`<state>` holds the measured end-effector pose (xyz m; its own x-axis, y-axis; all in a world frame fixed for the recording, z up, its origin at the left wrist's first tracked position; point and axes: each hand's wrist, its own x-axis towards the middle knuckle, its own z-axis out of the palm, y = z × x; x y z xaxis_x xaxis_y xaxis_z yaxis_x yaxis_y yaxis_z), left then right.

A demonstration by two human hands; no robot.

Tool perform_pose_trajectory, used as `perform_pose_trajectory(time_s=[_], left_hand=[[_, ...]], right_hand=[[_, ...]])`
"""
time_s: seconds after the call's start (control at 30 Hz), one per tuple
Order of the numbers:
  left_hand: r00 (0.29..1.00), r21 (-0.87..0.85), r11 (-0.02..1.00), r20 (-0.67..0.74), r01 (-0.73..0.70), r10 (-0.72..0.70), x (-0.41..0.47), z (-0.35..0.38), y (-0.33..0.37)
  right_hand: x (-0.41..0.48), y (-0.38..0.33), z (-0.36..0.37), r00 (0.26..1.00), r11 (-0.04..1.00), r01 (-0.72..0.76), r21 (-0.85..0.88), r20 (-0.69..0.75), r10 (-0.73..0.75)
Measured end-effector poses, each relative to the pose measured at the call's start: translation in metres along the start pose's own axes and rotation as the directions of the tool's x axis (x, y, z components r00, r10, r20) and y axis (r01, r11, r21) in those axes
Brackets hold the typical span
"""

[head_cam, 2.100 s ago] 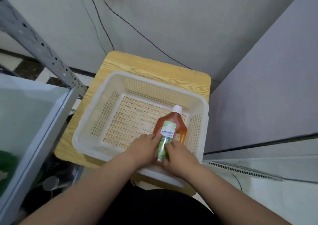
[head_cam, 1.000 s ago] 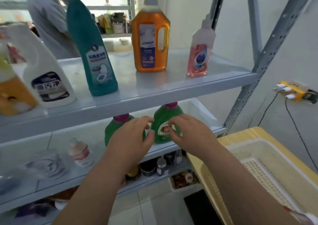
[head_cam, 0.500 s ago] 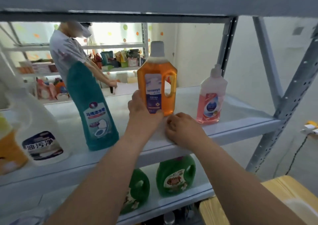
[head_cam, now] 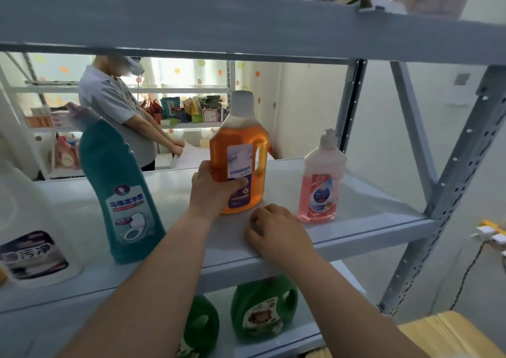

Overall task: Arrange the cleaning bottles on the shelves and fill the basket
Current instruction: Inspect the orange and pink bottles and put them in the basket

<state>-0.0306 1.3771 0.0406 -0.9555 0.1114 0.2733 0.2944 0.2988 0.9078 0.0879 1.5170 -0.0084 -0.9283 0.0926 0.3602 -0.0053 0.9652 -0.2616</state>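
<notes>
Head camera looks along my forearms to the middle shelf (head_cam: 369, 229). Nearest, my right hand (head_cam: 273, 231) rests on the shelf's front lip, fingers curled under and nothing in them. Just beyond it, my left hand (head_cam: 210, 190) is wrapped round the lower body of the orange bottle (head_cam: 241, 149), with the thumb across the label and the fingers round the far side. The bottle stands upright on the shelf with its white cap on. It is between the teal bottle (head_cam: 123, 193) on its left and the pink bottle (head_cam: 321, 182) on its right, apart from both.

I judge I am either shifting this bottle along the shelf or taking it for the basket, which is out of sight. It looks full and heavy for one low grip, so I would bring my right hand to the handle or under the base. I would lift only slightly, since the upper shelf hangs close above the cap, then draw it straight toward me. The pink bottle looks light enough to tip, so I would keep clear of it. Far behind the rack, another person (head_cam: 115, 111) stands at a table, well apart.
</notes>
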Motion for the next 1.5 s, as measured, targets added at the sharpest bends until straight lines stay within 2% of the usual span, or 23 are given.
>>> perform_pose_trajectory(time_s=[0.17,0.3,0.37,0.4,0.47,0.5,0.6,0.7,0.73,0.8,0.87,0.93,0.97,1.07,1.1,1.17,1.23,1.27,1.3,1.37,1.43,1.47,1.5], left_hand=[[0.999,0.072,0.997,-0.023,-0.041,0.043,-0.017,0.004,0.002],[1.000,0.015,1.000,-0.020,-0.018,0.019,-0.046,-0.013,0.008],[1.000,-0.039,0.999,0.001,-0.028,0.028,-0.068,-0.025,0.009],[0.999,-0.063,0.997,0.014,-0.034,0.035,-0.080,-0.032,0.011],[0.998,-0.111,0.993,0.035,-0.044,0.048,-0.107,-0.049,0.015],[0.998,-0.137,0.990,0.043,-0.043,0.050,-0.121,-0.057,0.018],[0.995,-0.229,0.973,0.095,0.030,-0.009,-0.166,-0.078,0.024],[0.977,-0.346,0.924,0.190,0.161,-0.099,-0.209,-0.089,0.016],[0.973,-0.346,0.922,0.206,0.176,-0.108,-0.222,-0.092,0.011],[0.971,-0.281,0.945,0.211,0.168,-0.110,-0.246,-0.095,0.000],[0.974,-0.192,0.970,0.200,0.149,-0.109,-0.268,-0.093,-0.019],[0.970,-0.091,0.988,0.222,0.125,-0.102,-0.290,-0.088,-0.038],[0.960,-0.055,0.990,0.255,0.132,-0.114,-0.301,-0.084,-0.048],[0.906,-0.072,0.966,0.371,0.248,-0.205,-0.333,-0.070,-0.072],[0.886,-0.119,0.942,0.393,0.313,-0.245,-0.344,-0.066,-0.080],[0.859,-0.206,0.886,0.411,0.415,-0.307,-0.367,-0.058,-0.095],[0.850,-0.216,0.854,0.365,0.474,-0.379,-0.389,-0.052,-0.106],[0.828,-0.215,0.823,0.351,0.525,-0.437,-0.399,-0.049,-0.110],[0.781,-0.224,0.768,0.370,0.600,-0.503,-0.408,-0.046,-0.112],[0.652,-0.260,0.615,0.480,0.744,-0.586,-0.426,-0.041,-0.114],[0.552,-0.297,0.473,0.561,0.830,-0.617,-0.447,-0.037,-0.112],[0.498,-0.308,0.393,0.589,0.866,-0.637,-0.456,-0.033,-0.112],[0.441,-0.308,0.316,0.628,0.898,-0.642,-0.466,-0.029,-0.114]], right_hand=[[-0.005,-0.004,-0.006,1.000,1.000,-0.013,-0.004,-0.014,0.013],[-0.013,-0.009,-0.014,0.996,0.996,-0.085,0.037,0.006,0.085],[-0.023,-0.013,-0.015,0.984,0.977,-0.173,0.123,-0.011,0.175],[-0.031,-0.015,-0.017,0.972,0.949,-0.224,0.223,-0.019,0.234],[-0.051,-0.023,-0.023,0.940,0.813,-0.287,0.507,-0.013,0.340],[-0.063,-0.030,-0.030,0.935,0.728,-0.272,0.629,-0.007,0.356],[-0.101,-0.053,-0.041,0.953,0.438,-0.221,0.871,0.098,0.286],[-0.141,-0.067,-0.030,0.951,0.026,-0.273,0.962,0.265,0.160],[-0.157,-0.071,-0.026,0.945,-0.064,-0.289,0.955,0.295,0.142],[-0.189,-0.079,-0.017,0.929,-0.160,-0.310,0.937,0.335,0.157],[-0.223,-0.087,-0.009,0.928,-0.190,-0.285,0.940,0.320,0.192],[-0.256,-0.094,-0.001,0.931,-0.156,-0.244,0.957,0.276,0.239],[-0.272,-0.098,0.001,0.931,-0.079,-0.230,0.970,0.243,0.271],[-0.315,-0.105,0.007,0.932,0.388,-0.239,0.890,0.099,0.348],[-0.326,-0.106,0.011,0.939,0.498,-0.244,0.832,0.076,0.334],[-0.347,-0.108,0.019,0.953,0.569,-0.260,0.780,0.113,0.280],[-0.366,-0.103,0.026,0.967,0.612,-0.243,0.753,0.142,0.209],[-0.375,-0.098,0.026,0.970,0.607,-0.237,0.759,0.154,0.186],[-0.383,-0.090,0.025,0.964,0.544,-0.260,0.798,0.184,0.192],[-0.396,-0.068,0.029,0.914,0.316,-0.388,0.866,0.318,0.251],[-0.405,-0.052,0.039,0.803,0.187,-0.572,0.799,0.499,0.326],[-0.408,-0.048,0.044,0.718,0.113,-0.671,0.733,0.604,0.346],[-0.411,-0.045,0.050,0.613,-0.011,-0.757,0.653,0.716,0.334]])
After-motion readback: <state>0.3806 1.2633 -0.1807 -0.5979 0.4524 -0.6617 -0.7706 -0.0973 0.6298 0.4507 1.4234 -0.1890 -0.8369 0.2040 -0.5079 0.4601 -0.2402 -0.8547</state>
